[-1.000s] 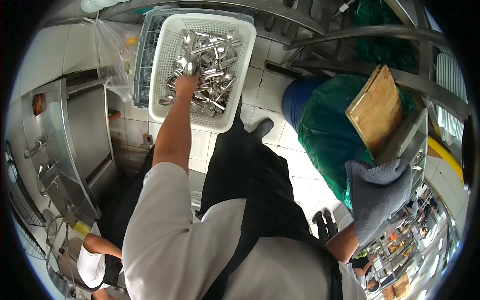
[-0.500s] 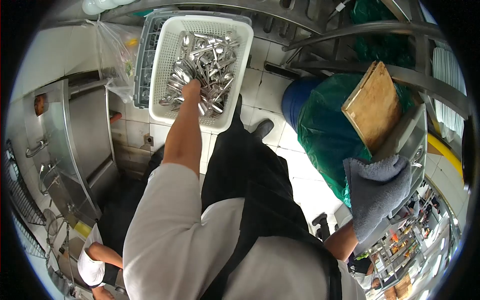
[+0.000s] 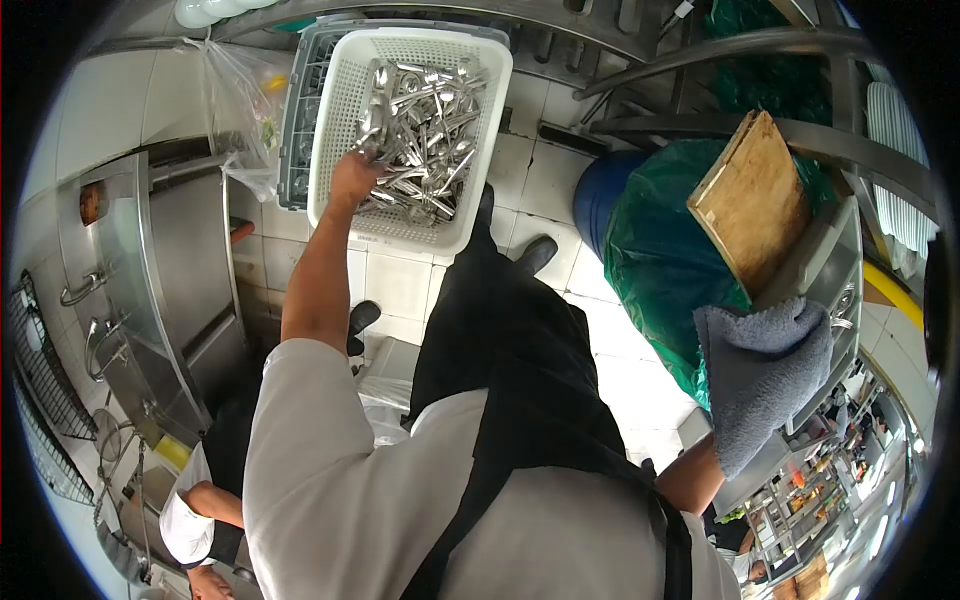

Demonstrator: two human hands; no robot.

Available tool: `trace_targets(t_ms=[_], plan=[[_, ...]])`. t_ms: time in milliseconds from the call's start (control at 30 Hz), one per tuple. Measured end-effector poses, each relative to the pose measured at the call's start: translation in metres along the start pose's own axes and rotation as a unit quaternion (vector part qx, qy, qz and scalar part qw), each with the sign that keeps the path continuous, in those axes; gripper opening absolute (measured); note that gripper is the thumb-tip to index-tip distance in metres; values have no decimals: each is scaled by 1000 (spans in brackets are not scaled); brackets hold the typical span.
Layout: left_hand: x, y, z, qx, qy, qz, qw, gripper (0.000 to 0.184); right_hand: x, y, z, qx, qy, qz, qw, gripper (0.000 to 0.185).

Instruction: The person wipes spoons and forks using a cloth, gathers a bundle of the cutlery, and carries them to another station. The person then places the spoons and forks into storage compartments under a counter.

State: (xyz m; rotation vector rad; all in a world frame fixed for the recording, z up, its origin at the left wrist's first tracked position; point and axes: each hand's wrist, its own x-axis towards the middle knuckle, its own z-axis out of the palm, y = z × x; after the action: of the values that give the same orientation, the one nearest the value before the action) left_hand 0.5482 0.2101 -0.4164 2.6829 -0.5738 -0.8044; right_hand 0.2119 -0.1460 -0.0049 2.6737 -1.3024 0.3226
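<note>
My left hand (image 3: 356,176) is at the left side of a white perforated basket (image 3: 487,150), its fingers closed on several spoons (image 3: 374,122) that point away from me. Loose metal cutlery (image 3: 436,130) lies jumbled in the basket beside them. The basket rests on a grey compartmented rack (image 3: 298,120). On the right, a grey cloth (image 3: 765,375) covers my right hand, so its fingers are hidden.
A green plastic bag (image 3: 660,260) covers a blue barrel (image 3: 598,195) at centre right. Beside it are a wooden board (image 3: 755,200) and stacked white plates (image 3: 895,160). A co-worker's arm (image 3: 215,503) shows at lower left, near a metal appliance (image 3: 190,260).
My left hand has shifted left and slightly back towards me along the basket, with the spoons at its fingers. The co-worker at lower left has moved a little. The cloth stays over my right hand.
</note>
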Motion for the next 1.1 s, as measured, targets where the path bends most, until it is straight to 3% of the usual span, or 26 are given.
trace_targets(t_ms=[300,467,567,600,700,733,767,867,933,1100], plan=[[10,58,52,157,-143,-18,977,36,-3,-2,4,-21,-14,15,1000,76],[-2,56,47,236,4,135,962,35,-4,-3,4,-19,0,19,1000,70],[-4,57,24,234,-94,81,964,39,-2,0,1,-3,9,12,1000,68],[-4,54,20,215,-126,29,968,42,-1,2,1,3,12,10,1000,68],[-17,54,-4,126,-121,5,985,39,1,6,-2,22,24,2,999,66],[-12,33,3,115,-82,92,986,39,2,7,-1,27,27,0,999,65],[-14,34,-5,32,-149,24,988,37,1,7,-1,29,25,0,999,65],[-21,44,-27,-251,-300,-176,903,33,2,11,-2,42,34,-6,999,63],[-40,51,-37,-463,-335,-291,768,29,0,11,-2,48,36,-7,998,62],[-64,55,-48,-479,-322,-257,775,22,-1,15,-5,61,28,7,998,63]])
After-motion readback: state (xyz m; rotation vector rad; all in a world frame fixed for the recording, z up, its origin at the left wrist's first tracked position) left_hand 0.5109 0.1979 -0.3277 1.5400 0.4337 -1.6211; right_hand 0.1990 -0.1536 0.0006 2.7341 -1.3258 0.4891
